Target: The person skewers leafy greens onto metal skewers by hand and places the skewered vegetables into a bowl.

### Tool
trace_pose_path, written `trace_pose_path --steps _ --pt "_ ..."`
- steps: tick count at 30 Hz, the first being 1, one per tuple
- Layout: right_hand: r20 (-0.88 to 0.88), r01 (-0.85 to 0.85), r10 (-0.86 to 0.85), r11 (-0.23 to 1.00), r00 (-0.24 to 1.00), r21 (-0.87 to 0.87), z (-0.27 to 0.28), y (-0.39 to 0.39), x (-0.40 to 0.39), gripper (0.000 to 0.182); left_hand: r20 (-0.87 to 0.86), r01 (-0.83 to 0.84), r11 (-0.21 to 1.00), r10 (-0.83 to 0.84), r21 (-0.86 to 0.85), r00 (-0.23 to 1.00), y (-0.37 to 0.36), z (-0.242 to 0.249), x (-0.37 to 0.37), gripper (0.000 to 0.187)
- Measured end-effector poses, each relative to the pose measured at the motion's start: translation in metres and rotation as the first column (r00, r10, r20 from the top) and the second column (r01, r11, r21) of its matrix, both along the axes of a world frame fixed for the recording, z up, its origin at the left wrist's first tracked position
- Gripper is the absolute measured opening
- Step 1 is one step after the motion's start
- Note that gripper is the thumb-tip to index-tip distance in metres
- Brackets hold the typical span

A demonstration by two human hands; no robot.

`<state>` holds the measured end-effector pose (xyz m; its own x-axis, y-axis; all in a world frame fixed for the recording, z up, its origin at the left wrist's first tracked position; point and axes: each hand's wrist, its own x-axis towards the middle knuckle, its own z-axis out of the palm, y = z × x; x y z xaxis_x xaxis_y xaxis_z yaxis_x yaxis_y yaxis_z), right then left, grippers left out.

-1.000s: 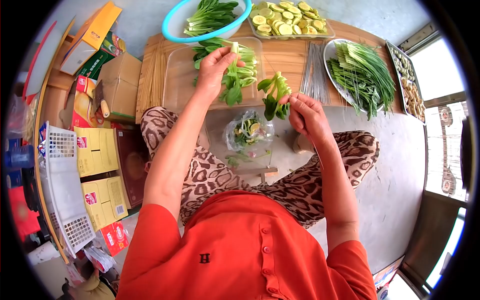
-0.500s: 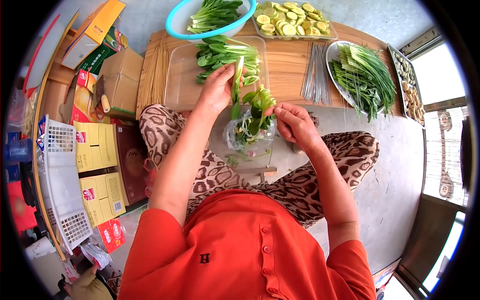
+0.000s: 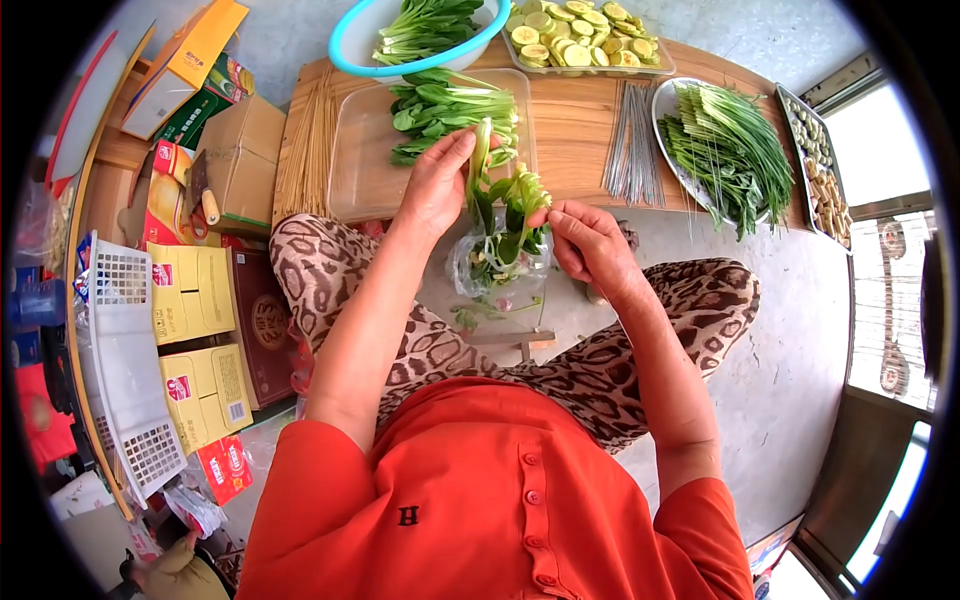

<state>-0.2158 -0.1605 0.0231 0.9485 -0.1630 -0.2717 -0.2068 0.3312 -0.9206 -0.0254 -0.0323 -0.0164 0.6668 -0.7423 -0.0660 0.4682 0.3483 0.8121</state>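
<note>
My left hand (image 3: 436, 190) is closed on a single leafy green stalk (image 3: 481, 165), its pale stem end pointing up and its leaf hanging down. My right hand (image 3: 590, 240) pinches the right side of a folded bunch of leafy greens (image 3: 525, 200); any stick inside it is hidden. The stalk's leaf meets or overlaps the bunch's left side. Beneath the bunch a clear plastic bag (image 3: 462, 268) holds scraps of greens. Beyond my hands, more leafy greens (image 3: 455, 108) lie in a clear plastic tray (image 3: 362, 150) on the wooden table (image 3: 570, 120).
Bamboo skewers (image 3: 312, 145) lie left of the tray, metal skewers (image 3: 630, 140) to its right. A plate (image 3: 664, 100) of chives, a tray of sliced zucchini (image 3: 580, 40) and a blue-rimmed basin (image 3: 350, 62) stand around. Cardboard boxes (image 3: 190, 290) and a knife (image 3: 208, 200) are at left.
My left hand has shifted slightly right, bringing the stalk's leaf against the bunch. My right hand has barely moved and keeps its pinch.
</note>
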Motion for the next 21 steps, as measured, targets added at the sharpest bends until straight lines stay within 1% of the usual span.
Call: trace_pose_path --steps 2,6,9,11,14,21 --pt "0.008 -0.004 0.004 1.000 1.000 0.007 0.0006 -0.0001 -0.0005 0.024 0.040 0.012 0.999 -0.013 0.033 0.999 0.0012 -0.0005 -0.0004 0.032" --pt "0.008 0.000 0.000 1.000 1.000 0.001 -0.0013 -0.0003 -0.0013 0.025 0.072 0.028 0.999 -0.030 0.035 0.997 0.0002 0.0009 -0.0064 0.033" --pt "0.007 -0.007 0.007 1.000 1.000 -0.004 -0.0006 0.0000 -0.0014 0.025 0.077 0.000 0.999 -0.004 0.048 0.997 0.0027 -0.0018 -0.0031 0.033" --pt "0.003 -0.017 0.017 1.000 1.000 -0.011 -0.0010 -0.0004 -0.0016 0.025 0.138 -0.029 0.996 0.017 0.086 0.990 0.0043 -0.0036 -0.0005 0.032" --pt "-0.005 -0.022 0.022 0.999 1.000 -0.033 0.0010 0.0007 -0.0016 0.025 0.162 -0.054 0.995 0.040 0.082 0.986 0.0054 -0.0049 -0.0007 0.028" --pt "-0.005 -0.033 0.033 0.999 0.999 -0.006 0.0008 0.0018 -0.0004 0.025 0.228 -0.092 0.990 0.065 0.109 0.971 0.0059 -0.0031 -0.0016 0.028"
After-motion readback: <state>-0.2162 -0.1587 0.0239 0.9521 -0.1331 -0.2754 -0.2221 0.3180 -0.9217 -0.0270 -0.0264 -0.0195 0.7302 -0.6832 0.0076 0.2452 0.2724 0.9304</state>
